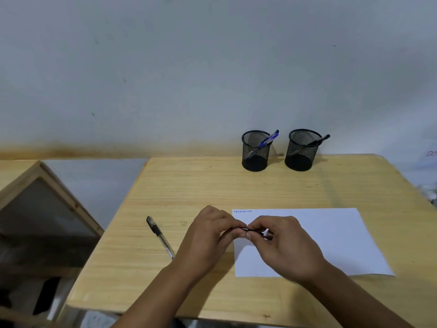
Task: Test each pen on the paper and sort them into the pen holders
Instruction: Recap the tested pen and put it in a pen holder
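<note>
Two hands, left hand (208,235) and right hand (283,245), both pinching one black pen (246,229) over the paper's (331,233) left edge, one pen on table (160,236) lying left, two mesh holders, left holder (255,151) with one blue pen (268,139), right holder (301,150) with one dark pen (319,140).

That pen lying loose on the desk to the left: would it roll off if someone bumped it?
The loose pen is a slim round barrel, so a sideways nudge would probably roll it. Its black cap seems to carry a clip, which might stop it. It lies near the wooden table's left edge, so a fall seems possible.
</note>
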`<state>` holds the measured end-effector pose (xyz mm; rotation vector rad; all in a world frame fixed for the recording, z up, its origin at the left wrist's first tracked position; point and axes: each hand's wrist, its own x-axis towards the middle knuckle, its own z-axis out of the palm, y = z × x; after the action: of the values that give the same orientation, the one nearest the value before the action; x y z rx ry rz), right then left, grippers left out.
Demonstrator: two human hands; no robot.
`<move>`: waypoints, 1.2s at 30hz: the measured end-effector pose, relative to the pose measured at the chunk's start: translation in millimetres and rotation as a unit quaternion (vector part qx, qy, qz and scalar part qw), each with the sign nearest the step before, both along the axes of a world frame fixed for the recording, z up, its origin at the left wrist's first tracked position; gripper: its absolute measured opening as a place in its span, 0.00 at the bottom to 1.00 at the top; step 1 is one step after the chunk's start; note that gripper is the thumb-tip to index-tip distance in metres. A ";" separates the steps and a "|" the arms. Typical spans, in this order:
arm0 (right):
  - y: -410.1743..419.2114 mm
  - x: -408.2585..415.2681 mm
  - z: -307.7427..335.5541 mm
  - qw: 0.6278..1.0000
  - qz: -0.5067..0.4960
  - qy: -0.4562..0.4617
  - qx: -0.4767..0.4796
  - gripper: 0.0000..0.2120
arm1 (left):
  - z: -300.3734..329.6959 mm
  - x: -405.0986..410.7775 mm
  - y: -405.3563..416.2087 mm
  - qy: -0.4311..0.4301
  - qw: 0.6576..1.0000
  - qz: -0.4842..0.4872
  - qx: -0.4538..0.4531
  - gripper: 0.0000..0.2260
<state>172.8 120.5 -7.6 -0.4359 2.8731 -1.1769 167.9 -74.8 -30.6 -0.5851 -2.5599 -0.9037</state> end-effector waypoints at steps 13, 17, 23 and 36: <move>17.7 -3.5 -11.3 0.968 -0.101 -0.106 -0.206 0.10 | -5.5 -20.5 -37.1 -0.122 0.970 0.208 0.012 0.06; 21.3 -1.1 -17.3 0.931 -0.145 -0.148 -0.301 0.09 | -9.7 -23.8 -32.1 -0.157 0.948 0.276 -0.003 0.05; 25.2 -0.3 -20.2 0.911 -0.188 -0.150 -0.336 0.08 | -18.6 -18.8 -26.1 -0.141 0.949 0.282 -0.013 0.12; 29.8 -13.5 -24.9 0.876 -0.209 -0.140 -0.411 0.12 | -32.4 33.4 16.4 -0.134 0.981 0.093 -0.106 0.26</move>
<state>159.3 150.3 -32.4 0.3797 2.1340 -2.2855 201.2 -58.4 -63.1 -0.2883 -2.9192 -0.6915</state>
